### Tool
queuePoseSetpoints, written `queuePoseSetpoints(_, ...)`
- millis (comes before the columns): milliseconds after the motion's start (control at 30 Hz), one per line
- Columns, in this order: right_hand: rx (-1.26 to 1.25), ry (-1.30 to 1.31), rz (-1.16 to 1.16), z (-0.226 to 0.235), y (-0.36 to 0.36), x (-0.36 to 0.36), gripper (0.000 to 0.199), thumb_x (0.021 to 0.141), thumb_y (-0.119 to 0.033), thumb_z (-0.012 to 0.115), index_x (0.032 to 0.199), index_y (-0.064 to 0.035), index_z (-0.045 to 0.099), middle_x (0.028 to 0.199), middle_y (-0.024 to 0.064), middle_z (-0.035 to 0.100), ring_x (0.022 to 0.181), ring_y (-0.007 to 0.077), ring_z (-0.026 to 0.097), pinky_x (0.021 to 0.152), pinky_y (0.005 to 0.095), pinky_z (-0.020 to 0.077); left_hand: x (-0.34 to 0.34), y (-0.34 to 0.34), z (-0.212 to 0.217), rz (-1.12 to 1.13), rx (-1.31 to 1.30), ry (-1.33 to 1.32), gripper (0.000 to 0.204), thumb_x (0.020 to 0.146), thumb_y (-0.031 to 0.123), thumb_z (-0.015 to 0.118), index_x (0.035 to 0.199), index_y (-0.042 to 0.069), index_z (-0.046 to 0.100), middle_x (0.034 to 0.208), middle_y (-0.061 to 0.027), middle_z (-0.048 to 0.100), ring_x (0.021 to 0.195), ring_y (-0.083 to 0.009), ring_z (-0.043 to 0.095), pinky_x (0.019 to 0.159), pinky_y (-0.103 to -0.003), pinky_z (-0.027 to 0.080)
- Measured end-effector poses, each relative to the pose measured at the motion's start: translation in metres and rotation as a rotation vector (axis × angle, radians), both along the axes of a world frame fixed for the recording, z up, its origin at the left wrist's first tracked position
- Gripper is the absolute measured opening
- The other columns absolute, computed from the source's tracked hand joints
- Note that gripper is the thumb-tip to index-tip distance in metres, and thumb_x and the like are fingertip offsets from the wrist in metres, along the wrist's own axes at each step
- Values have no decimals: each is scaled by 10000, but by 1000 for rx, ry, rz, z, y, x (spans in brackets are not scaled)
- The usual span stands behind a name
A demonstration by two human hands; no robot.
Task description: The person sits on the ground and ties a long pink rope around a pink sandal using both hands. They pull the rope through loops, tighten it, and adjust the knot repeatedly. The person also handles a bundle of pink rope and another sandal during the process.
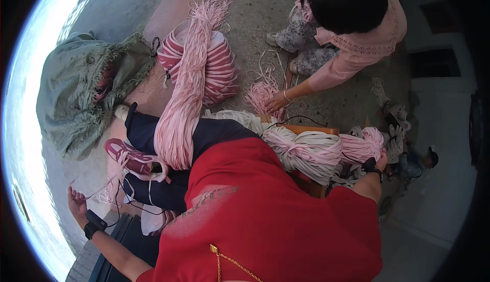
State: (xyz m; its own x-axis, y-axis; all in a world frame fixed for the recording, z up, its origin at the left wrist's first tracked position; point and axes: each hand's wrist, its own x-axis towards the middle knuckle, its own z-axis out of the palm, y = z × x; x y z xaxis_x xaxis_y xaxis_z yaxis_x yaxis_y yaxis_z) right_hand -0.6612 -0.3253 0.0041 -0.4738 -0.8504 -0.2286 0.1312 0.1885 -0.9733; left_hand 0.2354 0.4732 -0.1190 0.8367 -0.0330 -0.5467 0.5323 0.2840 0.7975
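Far out to the left, my left hand is closed with a thin pink shoelace pinched in its fingers. The lace stretches toward a maroon and pink sneaker lying on my lap by my knees. A thick hank of pink laces drapes over my dark trouser leg. On the far right, my right hand is at the end of a pink lace bundle; its fingers are mostly hidden. Beside that bundle lies a white and pale pink lace hank.
A round bundle of maroon and white striped pieces stands ahead. Left of it is a green woven sack. A co-worker in pink reaches toward a loose lace pile. A wooden bench edge shows under the hanks.
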Motion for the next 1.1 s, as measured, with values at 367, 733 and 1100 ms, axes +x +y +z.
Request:
queuePoseSetpoints(367, -22, 79, 57, 5, -38, -10, 530, 737, -37, 441, 1266, -18, 468, 1192, 155, 540, 1089, 304, 545, 951, 392, 427, -18, 27, -7, 24, -48, 6, 186, 959, 204, 498, 1099, 85, 528, 652, 45, 381, 525, -58, 359, 493, -217, 354)
queuePoseSetpoints(733, 2, 46, 12, 9, -42, 19, 574, 755, -57, 446, 1329, -35, 426, 1253, 140, 507, 1128, 287, 525, 959, 364, 420, -27, 43, -8, 72, -47, -27, 147, 957, 221, 503, 1036, 108, 556, 648, 50, 404, 520, -56, 369, 481, -217, 355)
queuePoseSetpoints(1100, -76, 99, 9, 19, -48, 42, 493, 723, -20, 468, 1211, -27, 539, 1155, 123, 563, 1051, 278, 560, 923, 368, 445, -35, 57, -16, 87, -96, -39, 124, 960, 233, 504, 927, 122, 548, 611, 53, 395, 483, -58, 361, 446, -216, 339)
